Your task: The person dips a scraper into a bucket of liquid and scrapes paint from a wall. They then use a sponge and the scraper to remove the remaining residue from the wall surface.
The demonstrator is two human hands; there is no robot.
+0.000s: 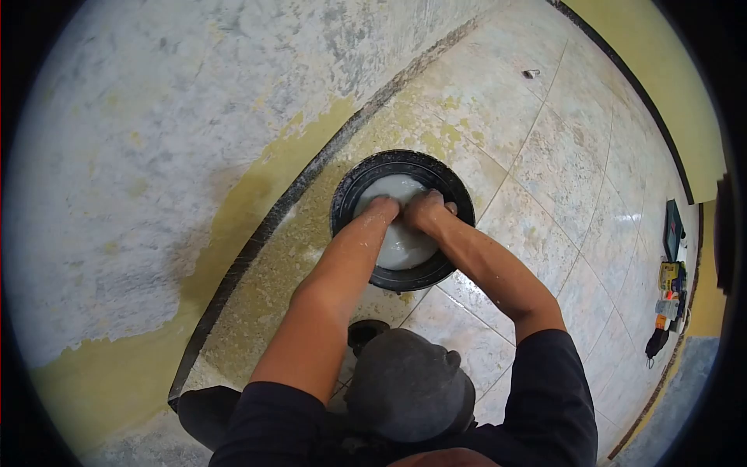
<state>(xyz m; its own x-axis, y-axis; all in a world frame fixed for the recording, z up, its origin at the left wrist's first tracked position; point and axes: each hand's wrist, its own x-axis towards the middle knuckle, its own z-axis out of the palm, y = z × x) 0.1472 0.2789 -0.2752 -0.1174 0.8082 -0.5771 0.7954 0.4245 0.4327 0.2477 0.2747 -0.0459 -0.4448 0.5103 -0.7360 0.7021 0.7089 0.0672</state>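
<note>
A round black bucket (401,280) stands on the tiled floor, with milky white liquid (406,247) inside. Both of my hands reach down into it. My left hand (384,205) dips into the liquid near the middle, and its fingers are hidden below the surface. Beside it, close to the right side of the bucket, my right hand (427,208) has its fingers curled inward; whatever lies in its grasp, if anything, is out of sight. White specks dot my forearms.
A scraped, patchy wall (194,117) rises on the left above a dark baseboard (268,226). Yellowish flakes (288,272) litter the floor beside it. A dark grey rounded thing (405,381) is just below the bucket. Several small items (669,276) line the right wall; a small scrap (531,74) lies farther off.
</note>
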